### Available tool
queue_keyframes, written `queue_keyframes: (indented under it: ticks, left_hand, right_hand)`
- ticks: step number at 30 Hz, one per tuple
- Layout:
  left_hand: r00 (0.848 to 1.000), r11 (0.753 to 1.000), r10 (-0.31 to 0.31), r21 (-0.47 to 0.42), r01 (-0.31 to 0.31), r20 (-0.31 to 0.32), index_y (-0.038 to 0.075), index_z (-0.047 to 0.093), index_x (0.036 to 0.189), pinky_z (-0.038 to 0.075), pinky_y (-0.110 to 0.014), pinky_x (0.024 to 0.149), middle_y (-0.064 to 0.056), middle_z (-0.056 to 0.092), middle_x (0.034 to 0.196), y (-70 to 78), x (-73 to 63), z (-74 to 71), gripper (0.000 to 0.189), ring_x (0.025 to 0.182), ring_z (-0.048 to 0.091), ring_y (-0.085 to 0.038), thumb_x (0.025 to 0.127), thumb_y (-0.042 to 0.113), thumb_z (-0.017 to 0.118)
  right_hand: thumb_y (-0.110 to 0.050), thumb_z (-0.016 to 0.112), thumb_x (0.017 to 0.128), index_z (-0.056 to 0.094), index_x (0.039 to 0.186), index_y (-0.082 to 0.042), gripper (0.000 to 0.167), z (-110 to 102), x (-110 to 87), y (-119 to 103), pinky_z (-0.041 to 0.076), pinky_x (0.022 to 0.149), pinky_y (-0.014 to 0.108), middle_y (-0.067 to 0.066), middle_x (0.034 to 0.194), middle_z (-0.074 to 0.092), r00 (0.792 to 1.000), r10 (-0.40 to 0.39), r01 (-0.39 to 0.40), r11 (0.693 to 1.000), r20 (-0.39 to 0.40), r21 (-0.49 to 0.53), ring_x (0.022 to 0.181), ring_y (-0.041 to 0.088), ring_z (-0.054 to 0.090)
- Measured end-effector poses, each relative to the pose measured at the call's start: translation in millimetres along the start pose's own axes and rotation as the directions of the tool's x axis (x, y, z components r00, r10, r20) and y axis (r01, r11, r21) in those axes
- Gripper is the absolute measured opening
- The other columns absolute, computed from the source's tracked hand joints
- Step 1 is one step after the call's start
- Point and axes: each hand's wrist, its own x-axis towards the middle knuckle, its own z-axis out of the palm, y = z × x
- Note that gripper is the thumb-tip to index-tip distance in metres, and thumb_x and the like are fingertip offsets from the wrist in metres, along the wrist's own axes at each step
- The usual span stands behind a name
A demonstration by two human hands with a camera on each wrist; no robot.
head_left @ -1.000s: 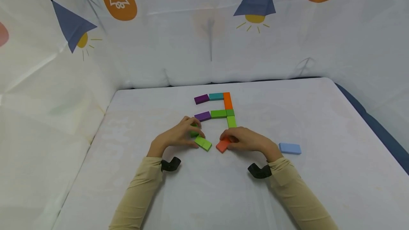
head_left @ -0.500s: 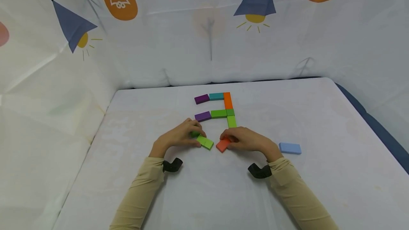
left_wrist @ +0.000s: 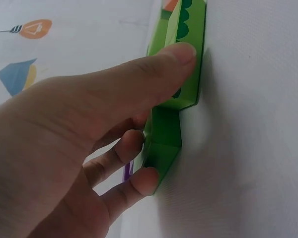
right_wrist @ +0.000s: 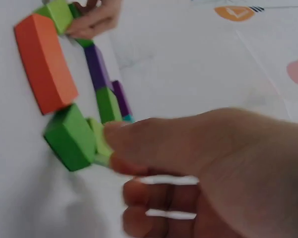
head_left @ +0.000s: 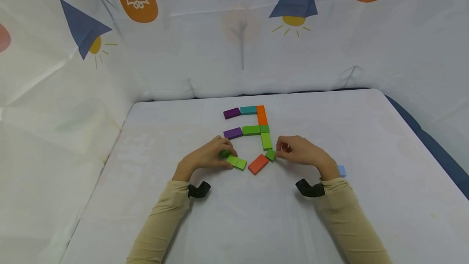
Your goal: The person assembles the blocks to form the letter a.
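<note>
On the white table my left hand (head_left: 209,155) pinches a light green block (head_left: 237,162), thumb on its near side. In the left wrist view a darker green block (left_wrist: 164,144) lies end to end with it, fingertips against its side; from the head it is mostly hidden under the fingers. My right hand (head_left: 301,150), fingers loosely bent and holding nothing, is just right of a small green block (head_left: 270,155). That block meets one end of a red-orange block (head_left: 258,164), which lies tilted, a small gap away from the light green one.
Beyond the hands runs a line of blocks: light green (head_left: 266,141), small green (head_left: 264,128), orange (head_left: 261,115), teal (head_left: 248,110), dark purple (head_left: 231,113), with green (head_left: 251,130) and purple (head_left: 233,133) branching left. A blue block (head_left: 342,170) is partly hidden behind the right wrist.
My right hand has let go of the red-orange block and moved right and away, uncovering the small green block. My left hand has slid the light green block slightly right, toward the red-orange one.
</note>
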Motion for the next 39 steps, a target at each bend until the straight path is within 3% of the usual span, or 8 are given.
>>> queue_keyframes:
  ticks: [4, 8, 18, 21, 24, 29, 34, 39]
  left_hand:
    - [1.000, 1.000, -0.012, 0.006, 0.012, 0.001, 0.022, 0.069, 0.105, 0.043, -0.032, 0.090, 0.003, 0.057, 0.109, 0.0, 1.0, 0.7, 0.031, 0.102, 0.043, -0.014, 0.078, 0.031, 0.078]
    - [1.000, 1.000, -0.012, 0.003, 0.012, -0.002, 0.021, 0.068, 0.106, 0.044, -0.032, 0.090, 0.003, 0.057, 0.110, -1.1, 1.9, 1.7, 0.031, 0.102, 0.044, -0.014, 0.077, 0.030, 0.078]
    - [1.000, 1.000, -0.008, 0.016, 0.008, -0.003, 0.020, 0.069, 0.105, 0.044, -0.032, 0.089, 0.002, 0.059, 0.109, 0.6, 0.9, 0.7, 0.032, 0.101, 0.045, -0.015, 0.077, 0.031, 0.078]
    - [0.999, 0.997, -0.040, 0.058, 0.042, -0.023, 0.021, 0.068, 0.109, 0.046, -0.031, 0.085, 0.003, 0.057, 0.112, 7.2, 0.5, -1.2, 0.037, 0.100, 0.045, -0.013, 0.078, 0.039, 0.076]
    - [0.993, 0.991, -0.066, 0.110, 0.077, -0.098, 0.021, 0.067, 0.112, 0.046, -0.030, 0.081, 0.002, 0.058, 0.112, 20.9, 3.1, -0.5, 0.043, 0.097, 0.046, -0.013, 0.077, 0.046, 0.074]
    - [0.978, 0.977, 0.002, 0.207, 0.042, -0.210, 0.016, 0.064, 0.107, 0.044, -0.027, 0.075, 0.000, 0.064, 0.098, 48.7, 18.0, 20.6, 0.050, 0.088, 0.050, -0.014, 0.077, 0.055, 0.070]
    - [0.982, 0.962, -0.009, 0.265, 0.060, -0.191, 0.016, 0.061, 0.109, 0.041, -0.025, 0.072, 0.004, 0.062, 0.092, 62.1, 28.5, 40.4, 0.047, 0.085, 0.049, -0.012, 0.080, 0.053, 0.068]
    - [0.988, 0.964, -0.049, 0.250, 0.085, -0.149, 0.018, 0.063, 0.113, 0.045, -0.032, 0.081, 0.005, 0.062, 0.095, 60.4, 27.7, 40.2, 0.040, 0.089, 0.048, -0.013, 0.082, 0.041, 0.071]
  right_hand:
    - [-0.029, 0.068, 0.086, 0.058, 0.093, -0.011, 0.021, -3, -4.2, 4, 0.038, 0.059, 0.026, 0.001, 0.075, 0.055, 0.995, 0.090, -0.088, 0.996, 0.052, -0.031, 0.068, 0.014, 0.047]
    - [-0.035, 0.070, 0.083, 0.057, 0.097, -0.010, 0.031, 2, -2.0, 1, 0.039, 0.061, 0.026, 0.002, 0.079, 0.057, 0.987, 0.130, -0.126, 0.991, 0.096, -0.051, 0.071, 0.014, 0.049]
    - [-0.039, 0.071, 0.082, 0.053, 0.101, -0.011, 0.038, 12, 2.5, -11, 0.036, 0.058, 0.027, 0.002, 0.075, 0.053, 0.978, 0.198, -0.190, 0.976, 0.070, -0.108, 0.067, 0.015, 0.048]
    - [-0.037, 0.069, 0.084, 0.054, 0.101, -0.010, 0.035, 13, 3.6, -11, 0.037, 0.057, 0.026, 0.002, 0.075, 0.054, 0.982, 0.186, -0.183, 0.979, 0.029, -0.091, 0.065, 0.015, 0.048]
    - [-0.036, 0.068, 0.085, 0.055, 0.100, -0.009, 0.034, 12, 5.1, -10, 0.037, 0.056, 0.026, 0.002, 0.074, 0.055, 0.985, 0.174, -0.173, 0.982, 0.005, -0.070, 0.065, 0.015, 0.048]
    - [-0.038, 0.068, 0.085, 0.055, 0.096, -0.009, 0.033, 14, 6.7, -7, 0.037, 0.057, 0.025, 0.002, 0.074, 0.055, 0.987, 0.159, -0.158, 0.986, 0.011, -0.060, 0.066, 0.014, 0.049]
    - [-0.034, 0.068, 0.086, 0.056, 0.096, -0.008, 0.030, 13, 6.2, -3, 0.039, 0.059, 0.026, 0.003, 0.077, 0.057, 0.991, 0.131, -0.130, 0.990, 0.005, -0.049, 0.067, 0.014, 0.050]
    - [-0.034, 0.068, 0.086, 0.056, 0.099, -0.009, 0.031, 11, 6.2, -2, 0.039, 0.059, 0.027, 0.003, 0.078, 0.058, 0.990, 0.141, -0.140, 0.989, 0.021, -0.043, 0.068, 0.015, 0.050]
